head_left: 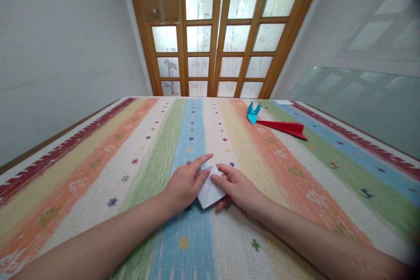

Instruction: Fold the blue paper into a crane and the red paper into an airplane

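Note:
A small folded white paper [210,193] with crease lines is held between both hands above the striped tablecloth, near the middle of the table. My left hand [186,183] grips its left side, the thumb on top and the index finger stretched out past the upper edge. On the other side my right hand [239,188] pinches the paper, thumb on its face and the other fingers partly hidden behind it. How far the left fingers reach under the paper is hidden.
A blue origami crane [252,114] stands at the back right, touching or close to a red paper plane [285,128]. The striped tablecloth [151,227] covers the table. A white wall and wood-framed glass doors [226,52] rise beyond; a pale glass panel [361,105] leans at the right.

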### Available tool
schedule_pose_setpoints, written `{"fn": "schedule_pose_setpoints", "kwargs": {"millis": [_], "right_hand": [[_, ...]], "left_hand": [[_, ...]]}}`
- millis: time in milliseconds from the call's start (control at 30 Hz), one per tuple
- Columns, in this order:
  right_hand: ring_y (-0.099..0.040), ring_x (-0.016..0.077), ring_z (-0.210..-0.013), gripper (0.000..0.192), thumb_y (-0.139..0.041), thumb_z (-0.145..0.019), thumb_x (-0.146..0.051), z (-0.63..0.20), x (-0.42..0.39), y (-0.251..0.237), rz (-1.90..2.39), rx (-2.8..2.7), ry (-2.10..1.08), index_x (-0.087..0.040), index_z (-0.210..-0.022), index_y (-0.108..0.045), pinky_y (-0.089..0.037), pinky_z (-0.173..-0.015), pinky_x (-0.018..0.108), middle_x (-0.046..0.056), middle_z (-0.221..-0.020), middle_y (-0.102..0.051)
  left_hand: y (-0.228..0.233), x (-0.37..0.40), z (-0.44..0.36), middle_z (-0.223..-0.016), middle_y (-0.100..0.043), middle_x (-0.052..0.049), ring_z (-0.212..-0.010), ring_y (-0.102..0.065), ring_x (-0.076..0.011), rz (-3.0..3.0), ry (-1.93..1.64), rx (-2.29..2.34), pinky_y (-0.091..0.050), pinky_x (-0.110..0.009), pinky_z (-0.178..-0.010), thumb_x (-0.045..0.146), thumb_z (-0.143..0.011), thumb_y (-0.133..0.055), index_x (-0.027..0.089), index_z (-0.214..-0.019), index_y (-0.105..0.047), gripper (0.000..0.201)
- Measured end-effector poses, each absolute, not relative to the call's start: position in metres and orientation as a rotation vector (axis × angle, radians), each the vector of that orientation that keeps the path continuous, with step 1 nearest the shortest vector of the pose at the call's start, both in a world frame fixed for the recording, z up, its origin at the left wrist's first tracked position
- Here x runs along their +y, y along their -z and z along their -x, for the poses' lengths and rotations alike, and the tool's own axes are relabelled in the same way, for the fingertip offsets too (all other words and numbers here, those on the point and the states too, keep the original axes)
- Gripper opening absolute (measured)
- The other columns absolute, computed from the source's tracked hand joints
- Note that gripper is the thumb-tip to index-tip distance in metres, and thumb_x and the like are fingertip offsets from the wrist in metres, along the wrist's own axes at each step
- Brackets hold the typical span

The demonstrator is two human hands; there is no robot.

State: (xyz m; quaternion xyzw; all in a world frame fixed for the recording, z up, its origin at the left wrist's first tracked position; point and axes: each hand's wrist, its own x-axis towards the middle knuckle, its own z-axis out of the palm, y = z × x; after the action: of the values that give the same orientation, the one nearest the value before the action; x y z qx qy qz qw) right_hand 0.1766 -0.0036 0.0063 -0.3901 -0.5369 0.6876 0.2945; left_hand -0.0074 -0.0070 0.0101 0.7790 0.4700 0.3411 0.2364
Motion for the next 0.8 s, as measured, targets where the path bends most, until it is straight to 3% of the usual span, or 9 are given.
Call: {"fn": "schedule_pose_setpoints", "kwargs": {"millis": [133, 333, 433, 667, 800], "right_hand": [[-0.061, 0.0119, -0.045, 0.038, -0.059, -0.087, -0.054, -0.176, -0.004, -0.005, 1.016, -1.503, -1.832, -0.018, -0.1, -0.055, -0.051, -0.037, 0.02, 0.001, -0.07, -0.066], [-0.056, 0.0104, -0.038, 0.039, -0.056, -0.088, -0.056, -0.176, -0.005, -0.002, 1.029, -1.545, -1.77, -0.018, -0.092, -0.054, -0.043, -0.03, 0.017, -0.001, -0.06, -0.062], [-0.056, 0.0111, -0.039, 0.039, -0.057, -0.087, -0.055, -0.179, -0.001, -0.002, 1.069, -1.473, -1.731, -0.017, -0.093, -0.056, -0.045, -0.03, 0.019, -0.001, -0.063, -0.063], [-0.053, 0.0097, -0.037, 0.042, -0.057, -0.086, -0.057, -0.187, 0.008, 0.001, 1.054, -1.355, -1.715, -0.016, -0.096, -0.059, -0.045, -0.03, 0.019, -0.002, -0.061, -0.061], [-0.058, 0.0112, -0.041, 0.041, -0.057, -0.087, -0.057, -0.187, 0.009, 0.002, 1.059, -1.325, -1.729, -0.016, -0.093, -0.06, -0.045, -0.031, 0.018, 0.001, -0.063, -0.065]], "left_hand": [[-0.006, -0.006, 0.008, -0.077, -0.069, -0.001, -0.069, -0.063, -0.0158, -2.174, -0.878, 1.25, -0.046, -0.027, -0.069, 0.034, -0.098, -0.044, 0.023, -0.143, -0.045, 0.046], [-0.005, -0.009, 0.008, -0.108, -0.069, -0.007, -0.087, -0.065, -0.0182, -2.193, -0.88, 1.224, -0.047, -0.03, -0.077, 0.031, -0.099, -0.039, 0.025, -0.142, -0.044, 0.044], [-0.007, -0.01, 0.01, -0.102, -0.069, -0.006, -0.081, -0.063, -0.0167, -2.148, -0.916, 1.195, -0.047, -0.029, -0.075, 0.027, -0.099, -0.039, 0.023, -0.142, -0.043, 0.044], [-0.01, -0.007, 0.015, -0.097, -0.069, -0.006, -0.082, -0.062, -0.0168, -2.094, -0.939, 1.061, -0.049, -0.029, -0.074, 0.023, -0.09, -0.055, 0.019, -0.108, -0.066, 0.022], [-0.013, -0.007, 0.016, -0.105, -0.068, -0.008, -0.092, -0.063, -0.0187, -2.143, -0.904, 0.956, -0.049, -0.033, -0.084, 0.02, -0.085, -0.062, 0.02, -0.112, -0.067, 0.028]]}}
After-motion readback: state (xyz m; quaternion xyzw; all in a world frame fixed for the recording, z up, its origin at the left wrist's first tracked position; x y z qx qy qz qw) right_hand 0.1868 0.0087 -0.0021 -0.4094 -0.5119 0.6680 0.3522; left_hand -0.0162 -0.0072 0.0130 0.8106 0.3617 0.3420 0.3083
